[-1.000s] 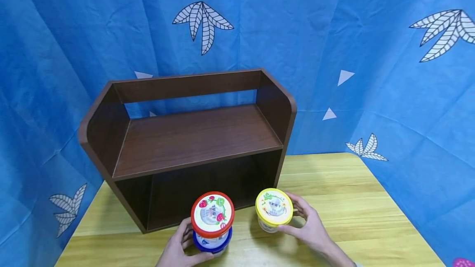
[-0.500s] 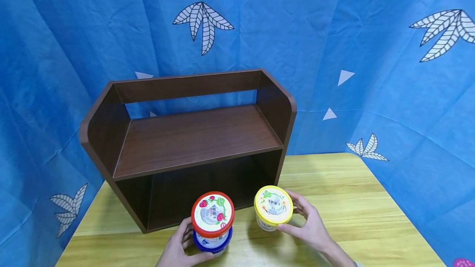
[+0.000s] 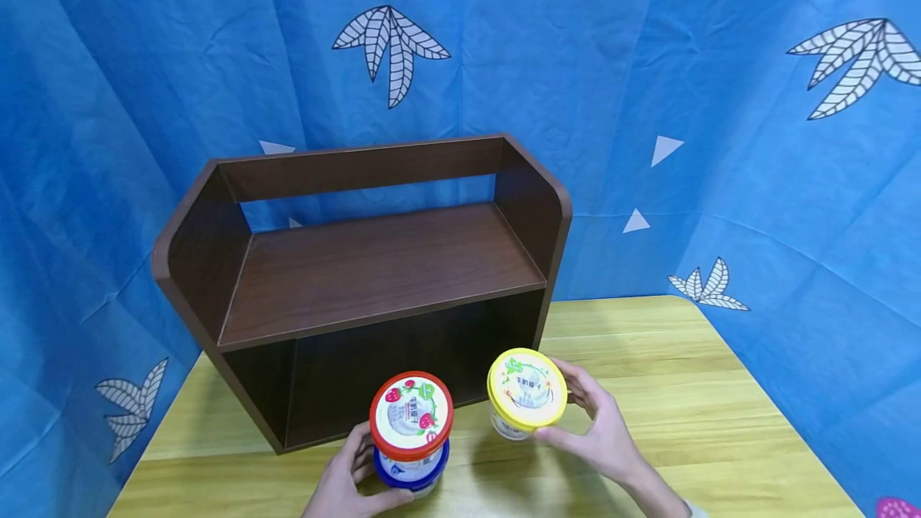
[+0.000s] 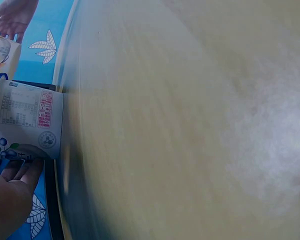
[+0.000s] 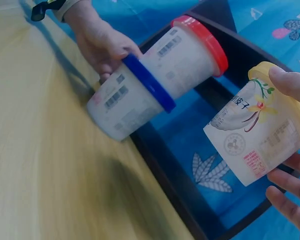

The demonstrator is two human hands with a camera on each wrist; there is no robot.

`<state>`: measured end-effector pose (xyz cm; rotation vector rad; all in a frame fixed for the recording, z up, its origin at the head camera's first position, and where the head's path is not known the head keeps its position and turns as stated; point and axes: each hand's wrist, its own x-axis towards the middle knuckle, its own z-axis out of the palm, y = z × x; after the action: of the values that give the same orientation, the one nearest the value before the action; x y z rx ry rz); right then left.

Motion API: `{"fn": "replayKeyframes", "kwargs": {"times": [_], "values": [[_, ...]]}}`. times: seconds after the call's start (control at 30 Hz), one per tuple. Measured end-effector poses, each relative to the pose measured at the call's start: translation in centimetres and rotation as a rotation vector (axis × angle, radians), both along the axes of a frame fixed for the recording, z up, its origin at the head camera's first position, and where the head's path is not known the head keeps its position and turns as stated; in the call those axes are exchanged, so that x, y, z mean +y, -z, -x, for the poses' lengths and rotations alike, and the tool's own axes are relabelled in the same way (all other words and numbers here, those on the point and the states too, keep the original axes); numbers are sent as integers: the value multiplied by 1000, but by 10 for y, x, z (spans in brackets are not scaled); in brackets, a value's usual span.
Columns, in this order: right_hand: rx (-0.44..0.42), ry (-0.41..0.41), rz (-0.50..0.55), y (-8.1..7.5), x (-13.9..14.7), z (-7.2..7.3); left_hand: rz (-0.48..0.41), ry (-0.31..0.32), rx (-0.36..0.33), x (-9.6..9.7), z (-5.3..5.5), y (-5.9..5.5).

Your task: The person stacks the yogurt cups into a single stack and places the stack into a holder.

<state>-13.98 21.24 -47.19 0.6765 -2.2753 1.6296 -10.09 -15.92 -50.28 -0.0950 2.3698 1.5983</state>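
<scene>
A paper tub with a blue lid (image 3: 420,480) stands on the table, and my left hand (image 3: 345,480) grips its side with thumb and fingers. Stacked upright on it is a tub with a red strawberry lid (image 3: 412,416). My right hand (image 3: 596,432) holds a third tub, with a yellow lid (image 3: 527,388), by its rim. This yellow-lidded tub (image 5: 255,132) is up off the table, to the right of the stack, and its vanilla-flower print shows in the right wrist view. The left wrist view shows the blue-lidded tub's printed label (image 4: 27,120) from close by.
Behind the tubs stands a dark brown two-tier shelf (image 3: 381,262), its front lower edge just beyond the stack. The light wooden table (image 3: 683,390) extends to the right. Blue patterned cloth (image 3: 576,62) hangs at the back and both sides.
My right hand has raised the yellow-lidded tub, which is higher and slightly further left, with its shadow apart from it. The left hand and the stack have stayed put.
</scene>
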Motion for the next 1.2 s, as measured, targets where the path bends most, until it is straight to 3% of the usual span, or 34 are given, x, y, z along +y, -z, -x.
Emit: {"fn": "replayKeyframes", "kwargs": {"times": [0.57, 1.2], "values": [[81, -49, 72, -20, -11, 0, -14, 1, 18, 0, -2, -1], [63, -98, 146, -41, -35, -2, -40, 7, 52, 0, -3, 2]]}}
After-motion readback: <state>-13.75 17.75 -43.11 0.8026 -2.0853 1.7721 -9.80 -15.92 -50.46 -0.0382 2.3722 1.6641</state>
